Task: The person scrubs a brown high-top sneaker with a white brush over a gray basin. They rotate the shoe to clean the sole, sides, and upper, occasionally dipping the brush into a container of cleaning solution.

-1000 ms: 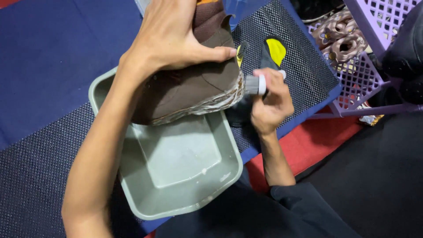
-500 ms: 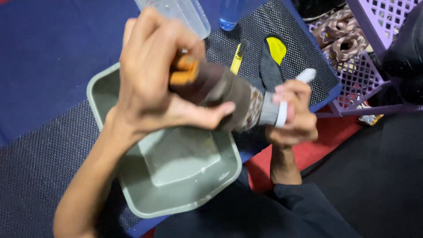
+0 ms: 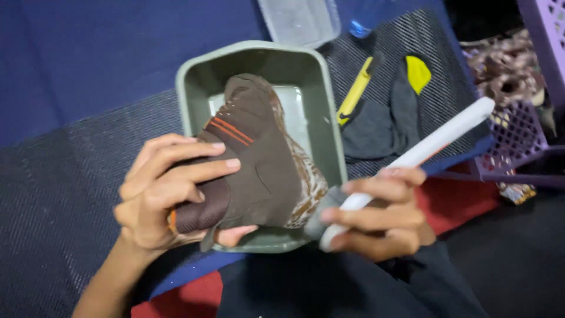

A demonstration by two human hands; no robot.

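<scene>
My left hand [image 3: 165, 194] grips a brown shoe [image 3: 259, 159] with orange stripes by its heel end, holding it over a grey-green plastic basin [image 3: 329, 118]. The shoe's sole edge looks pale and mottled. My right hand [image 3: 382, 215] is closed around a white-handled brush [image 3: 435, 141]; its handle points up to the right and its head end rests against the sole, hidden behind my fingers.
A yellow cutter [image 3: 356, 91] and a dark grey sock with a yellow toe [image 3: 394, 112] lie on the black mesh mat [image 3: 65, 194]. A clear plastic container [image 3: 300, 20] sits at the top. A purple basket [image 3: 524, 141] stands at the right, over blue and red flooring.
The shoe has been turned and lowered over the basin, its upper now facing me. My right hand shifted along the brush, whose white handle now sticks out to the upper right.
</scene>
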